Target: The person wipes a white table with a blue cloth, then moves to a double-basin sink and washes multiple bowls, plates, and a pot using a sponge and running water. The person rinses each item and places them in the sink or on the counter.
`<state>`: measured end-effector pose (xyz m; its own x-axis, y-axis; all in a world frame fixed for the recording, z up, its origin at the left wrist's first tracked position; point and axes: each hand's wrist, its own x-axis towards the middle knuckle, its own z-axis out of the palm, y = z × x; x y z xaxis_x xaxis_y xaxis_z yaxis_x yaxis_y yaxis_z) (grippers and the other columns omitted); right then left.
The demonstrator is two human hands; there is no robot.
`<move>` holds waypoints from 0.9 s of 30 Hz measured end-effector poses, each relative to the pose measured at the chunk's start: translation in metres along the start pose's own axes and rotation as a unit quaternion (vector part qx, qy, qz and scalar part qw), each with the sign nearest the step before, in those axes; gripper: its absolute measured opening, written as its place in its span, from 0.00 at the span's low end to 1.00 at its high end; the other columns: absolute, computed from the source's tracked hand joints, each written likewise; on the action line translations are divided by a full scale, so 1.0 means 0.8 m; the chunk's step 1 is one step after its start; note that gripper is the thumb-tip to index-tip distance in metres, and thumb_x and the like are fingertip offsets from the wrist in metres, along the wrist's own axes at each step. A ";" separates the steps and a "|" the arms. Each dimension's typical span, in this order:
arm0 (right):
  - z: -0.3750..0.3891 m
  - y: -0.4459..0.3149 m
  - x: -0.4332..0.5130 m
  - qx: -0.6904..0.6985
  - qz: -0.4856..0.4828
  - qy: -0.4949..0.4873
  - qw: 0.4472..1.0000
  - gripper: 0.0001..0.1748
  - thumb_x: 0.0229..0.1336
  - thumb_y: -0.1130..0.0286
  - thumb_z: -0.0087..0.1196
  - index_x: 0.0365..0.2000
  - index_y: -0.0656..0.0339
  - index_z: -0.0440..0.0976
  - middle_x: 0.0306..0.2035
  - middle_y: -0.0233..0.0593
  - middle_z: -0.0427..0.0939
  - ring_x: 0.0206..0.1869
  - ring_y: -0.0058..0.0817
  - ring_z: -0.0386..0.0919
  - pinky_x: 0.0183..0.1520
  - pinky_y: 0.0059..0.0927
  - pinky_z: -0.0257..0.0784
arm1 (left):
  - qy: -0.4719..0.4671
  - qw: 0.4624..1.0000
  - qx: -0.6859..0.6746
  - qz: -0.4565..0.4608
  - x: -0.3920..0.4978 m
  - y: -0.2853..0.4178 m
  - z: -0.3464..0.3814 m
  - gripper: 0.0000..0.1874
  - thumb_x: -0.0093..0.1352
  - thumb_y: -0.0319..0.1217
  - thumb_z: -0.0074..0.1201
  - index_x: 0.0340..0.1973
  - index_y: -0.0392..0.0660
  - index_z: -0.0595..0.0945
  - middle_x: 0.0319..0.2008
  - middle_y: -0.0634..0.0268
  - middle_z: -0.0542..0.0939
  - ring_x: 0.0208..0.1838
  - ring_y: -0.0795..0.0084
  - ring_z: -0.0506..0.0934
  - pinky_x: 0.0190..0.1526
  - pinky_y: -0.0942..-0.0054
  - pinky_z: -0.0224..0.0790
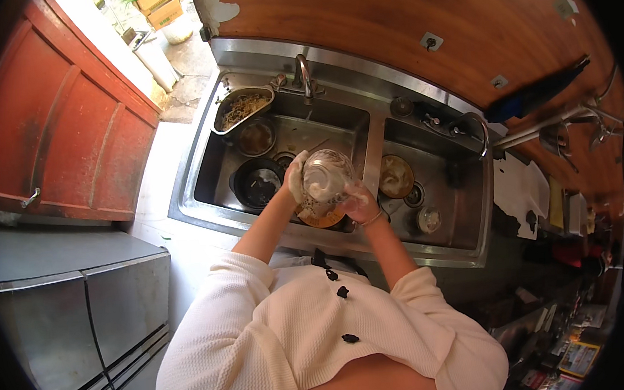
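Note:
A clear glass bowl point(328, 176), wet with suds, is held up above the left basin of a stainless steel double sink point(375, 137). My left hand point(295, 179) grips its left side and has foam on it. On the lower right, my right hand point(362, 205) holds the rim. Below the bowl, partly hidden by it, sits an orange-rimmed vessel point(324, 219) with suds in it. A black pot point(257, 183) stands in the same basin, left of my left hand. Behind that pot is another round pan point(255, 137) with brownish liquid.
A corner strainer point(242, 111) full of food scraps sits at the back left, near a curved faucet point(303, 77). The right basin holds a yellowish round dish point(396, 176) and a small glass bowl point(428, 219). A second faucet point(479, 126) arches over its far right corner.

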<state>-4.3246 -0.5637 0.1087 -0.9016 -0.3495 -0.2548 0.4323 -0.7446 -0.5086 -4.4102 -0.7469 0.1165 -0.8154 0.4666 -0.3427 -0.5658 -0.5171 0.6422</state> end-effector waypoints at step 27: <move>-0.076 -0.070 -0.068 -0.278 -0.005 0.444 0.852 0.28 0.64 0.57 0.44 0.60 0.57 0.58 0.54 0.44 0.69 0.52 0.38 0.71 0.43 0.41 0.73 | -0.291 0.441 0.842 0.113 0.084 -0.147 0.144 0.24 0.61 0.29 0.51 0.49 0.35 0.61 0.28 0.47 0.79 0.31 0.52 0.79 0.29 0.61 0.71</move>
<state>-4.2990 -0.4683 0.1009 -0.6483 0.4074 -0.6432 0.5855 -0.2733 -0.7632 -4.3844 -0.5719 0.0970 -0.3805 0.8984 -0.2195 0.8141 0.4379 0.3814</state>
